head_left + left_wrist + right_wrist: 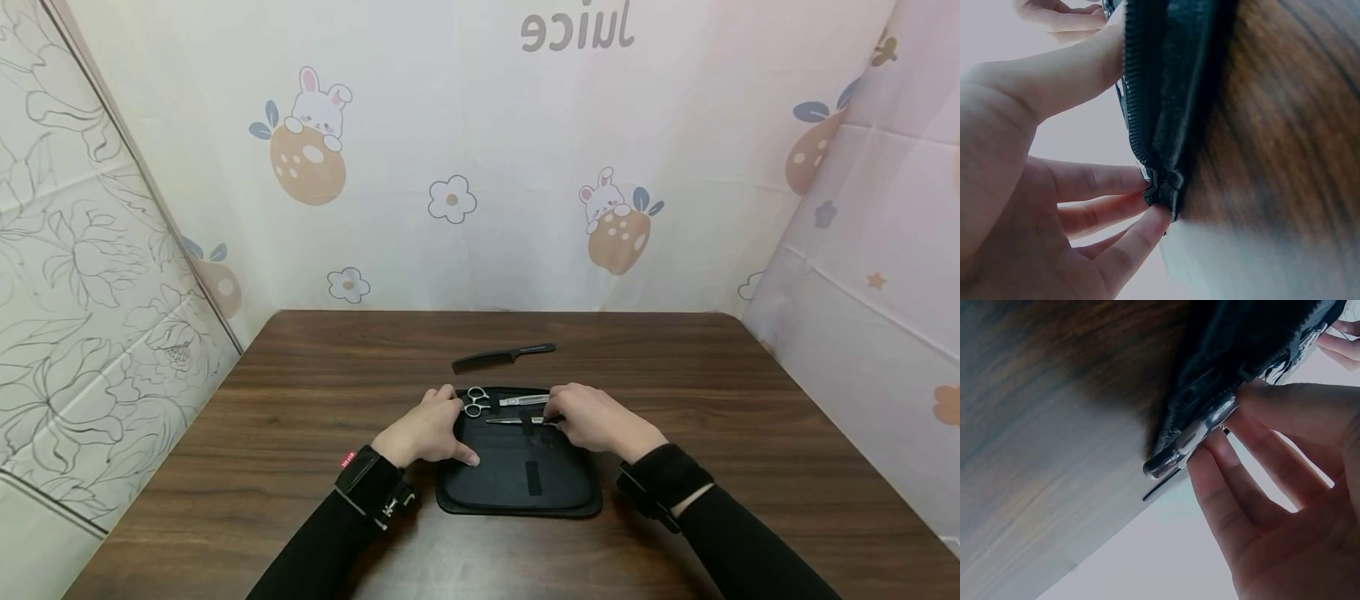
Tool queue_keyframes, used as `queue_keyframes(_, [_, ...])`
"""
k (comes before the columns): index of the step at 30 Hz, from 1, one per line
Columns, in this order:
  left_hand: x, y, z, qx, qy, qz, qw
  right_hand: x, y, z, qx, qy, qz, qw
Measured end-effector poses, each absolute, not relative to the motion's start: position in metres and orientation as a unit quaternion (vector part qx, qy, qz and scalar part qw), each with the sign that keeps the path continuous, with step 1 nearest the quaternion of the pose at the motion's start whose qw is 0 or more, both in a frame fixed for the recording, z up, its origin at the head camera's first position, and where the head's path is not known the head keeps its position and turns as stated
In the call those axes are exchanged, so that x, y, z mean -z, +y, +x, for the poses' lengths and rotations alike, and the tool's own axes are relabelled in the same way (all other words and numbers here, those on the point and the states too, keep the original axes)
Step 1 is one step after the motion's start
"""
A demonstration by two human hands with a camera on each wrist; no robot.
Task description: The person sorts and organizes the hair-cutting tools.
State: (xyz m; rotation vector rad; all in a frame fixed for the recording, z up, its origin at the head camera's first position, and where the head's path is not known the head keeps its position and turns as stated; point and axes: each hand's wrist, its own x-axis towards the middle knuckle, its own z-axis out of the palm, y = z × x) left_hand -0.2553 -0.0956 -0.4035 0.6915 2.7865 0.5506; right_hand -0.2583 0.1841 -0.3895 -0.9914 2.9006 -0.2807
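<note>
Right hand narrowed to a pinch: thumb and fingertips close about the handle end of the lower scissors, as best one can judge; the grip itself is partly hidden from the head view, though the right wrist view shows shiny metal between thumb and fingers. The scissors lie in the black case, extending leftward from that hand, long axis running side to side, tip pointing left, crossing beneath a black strap. That crosswise lie through the strap seems the relation that matters; right hand the nearer, at the handle end. Left hand beyond the tip, thumb and fingers spread wide, touching the case's left rim and far-left corner. Just past the lower pair, upper scissors, roughly parallel, rings leftward. Farther off, apart from the case, a black comb on the wooden table.
</note>
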Motion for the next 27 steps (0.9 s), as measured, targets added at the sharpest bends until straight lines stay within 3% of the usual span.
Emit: queue_keyframes(27, [0.4021,-0.0949,-0.2562,-0.185,0.948,0.234,0.112,0.3918,0.1775,-0.2598,0.092,0.944,-0.315,0.024])
